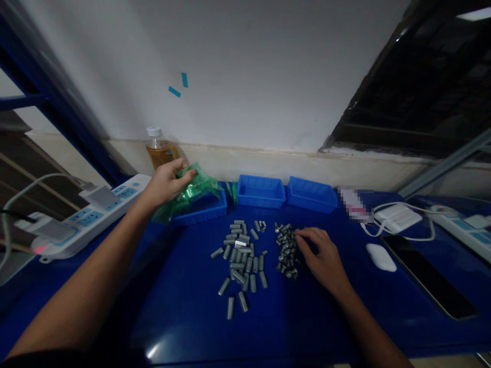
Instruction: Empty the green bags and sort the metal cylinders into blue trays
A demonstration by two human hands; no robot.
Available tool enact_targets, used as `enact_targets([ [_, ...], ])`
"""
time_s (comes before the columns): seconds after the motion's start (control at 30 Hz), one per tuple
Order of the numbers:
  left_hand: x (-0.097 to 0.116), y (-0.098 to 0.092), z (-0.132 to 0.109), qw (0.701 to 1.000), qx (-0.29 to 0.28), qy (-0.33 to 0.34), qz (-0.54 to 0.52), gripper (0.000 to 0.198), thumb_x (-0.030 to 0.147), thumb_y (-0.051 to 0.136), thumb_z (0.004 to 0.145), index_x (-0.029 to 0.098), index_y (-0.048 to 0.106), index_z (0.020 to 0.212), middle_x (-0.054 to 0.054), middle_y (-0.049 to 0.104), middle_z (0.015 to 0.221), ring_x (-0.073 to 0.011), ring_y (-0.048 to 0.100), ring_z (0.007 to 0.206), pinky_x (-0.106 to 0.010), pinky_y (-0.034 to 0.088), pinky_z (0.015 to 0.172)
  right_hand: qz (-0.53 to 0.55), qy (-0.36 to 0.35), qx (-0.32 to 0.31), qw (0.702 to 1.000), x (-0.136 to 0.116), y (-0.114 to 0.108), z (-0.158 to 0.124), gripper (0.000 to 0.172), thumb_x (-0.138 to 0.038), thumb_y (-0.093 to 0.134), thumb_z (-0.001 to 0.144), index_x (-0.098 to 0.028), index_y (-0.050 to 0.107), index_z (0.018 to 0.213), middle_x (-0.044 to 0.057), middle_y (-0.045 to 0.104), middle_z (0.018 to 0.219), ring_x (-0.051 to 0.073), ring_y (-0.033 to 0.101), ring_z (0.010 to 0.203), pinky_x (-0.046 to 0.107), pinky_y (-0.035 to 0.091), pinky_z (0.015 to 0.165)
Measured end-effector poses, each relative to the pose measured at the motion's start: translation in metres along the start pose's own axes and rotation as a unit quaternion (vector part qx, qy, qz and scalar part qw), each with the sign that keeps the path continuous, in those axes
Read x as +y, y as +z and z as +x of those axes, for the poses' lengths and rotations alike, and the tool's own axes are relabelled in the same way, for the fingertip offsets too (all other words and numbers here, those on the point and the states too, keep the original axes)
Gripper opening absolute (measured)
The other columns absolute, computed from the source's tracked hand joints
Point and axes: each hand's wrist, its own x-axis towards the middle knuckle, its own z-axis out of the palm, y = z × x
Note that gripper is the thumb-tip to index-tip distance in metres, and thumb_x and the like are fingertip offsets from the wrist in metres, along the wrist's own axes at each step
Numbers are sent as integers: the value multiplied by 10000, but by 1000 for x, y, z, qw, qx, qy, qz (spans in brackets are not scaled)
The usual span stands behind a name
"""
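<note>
My left hand (169, 183) is closed on a crumpled green plastic bag (201, 185), lifted over the left blue bin (203, 215). My right hand (321, 255) rests at the right edge of a pile of small metal screws (287, 248). Its thumb and forefinger meet in a pinch at the pile; whatever is between the tips is too small to make out. Left of the screws lies a loose heap of grey metal hex standoffs (238, 255), some lying apart toward the front. A few small pieces (262, 225) lie between the two heaps.
Two more blue bins, a middle one (261, 202) and a right one (311, 203), stand along the wall. A drink bottle (154, 148) is behind my left hand. Power strips (92, 217) flank the table; a phone (429, 278), white case (381, 257) and charger (399, 219) lie right.
</note>
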Motion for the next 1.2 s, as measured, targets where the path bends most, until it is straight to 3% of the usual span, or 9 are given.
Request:
enact_targets([
  [0.2, 4, 7, -6, 999, 44, 11, -6, 274, 361, 481, 829, 181, 362, 660, 47, 352, 620, -89, 360, 603, -194, 303, 558, 6, -5, -11, 1000, -1, 0, -1, 224, -373, 493, 892, -221, 656, 915, 56, 653, 942, 220, 552, 967, 399, 424, 870],
  [0.4, 33, -11, -15, 979, 179, 54, -84, 260, 323, 512, 813, 182, 365, 651, 43, 398, 647, -83, 377, 613, -205, 340, 602, 3, -19, -9, 1000, -2, -4, 3, 220, -369, 491, 894, -221, 652, 910, 51, 654, 936, 214, 558, 954, 383, 424, 864],
  [0.47, 50, -12, -31, 985, 135, 73, -76, 279, 354, 513, 819, 187, 377, 642, 45, 406, 615, -83, 380, 568, -211, 325, 553, 1, -34, -6, 999, -4, -8, 8, 215, -360, 489, 895, -216, 649, 912, 52, 656, 928, 210, 564, 938, 373, 430, 848],
  [0.53, 65, -5, -52, 995, 0, 89, -38, 307, 394, 493, 837, 196, 381, 632, 56, 368, 545, -83, 358, 493, -218, 290, 495, -3, -56, -9, 998, -11, -11, 17, 204, -341, 489, 895, -213, 647, 907, 51, 660, 914, 203, 570, 914, 360, 435, 828],
  [0.63, 73, 23, -80, 976, -187, 106, 14, 310, 431, 390, 894, 208, 424, 681, 45, 394, 526, -104, 413, 477, -243, 297, 495, -7, -116, -34, 993, -32, -13, 37, 200, -313, 479, 896, -210, 650, 900, 51, 665, 894, 202, 573, 885, 360, 436, 814],
  [0.7, 70, 42, -93, 966, -233, 100, 50, 314, 453, 350, 915, 210, 474, 760, 20, 487, 577, -128, 482, 519, -256, 321, 510, -5, -170, -66, 983, -51, -10, 55, 209, -285, 455, 902, -209, 647, 933, 51, 667, 902, 204, 574, 888, 367, 432, 826],
  [0.83, 64, 55, -102, 964, -208, 66, 152, 431, 577, 336, 890, 202, 546, 914, -68, 633, 837, -213, 595, 761, -306, 424, 644, -44, -267, -151, 951, -87, 15, 108, 264, -226, 450, 890, -180, 595, 1106, 73, 649, 1021, 217, 545, 987, 375, 407, 902],
  [1.03, 55, 15, -65, 971, -59, -8, 233, 535, 496, 179, 935, 170, 603, 940, -111, 639, 955, -246, 589, 941, -346, 437, 833, -151, -253, -391, 872, -111, 71, 213, 756, -91, 595, 668, -147, 367, 1387, 150, 455, 1366, 290, 457, 1191, 381, 420, 922],
  [1.2, 17, 18, -15, 919, -262, -61, 287, 502, 513, 308, 884, 156, 637, 1014, -150, 656, 1037, -291, 617, 966, -344, 460, 782, -208, -133, -505, 827, -122, 109, 258, 862, -43, 642, 551, -141, 402, 1373, 170, 493, 1330, 283, 557, 1079, 347, 482, 786],
])
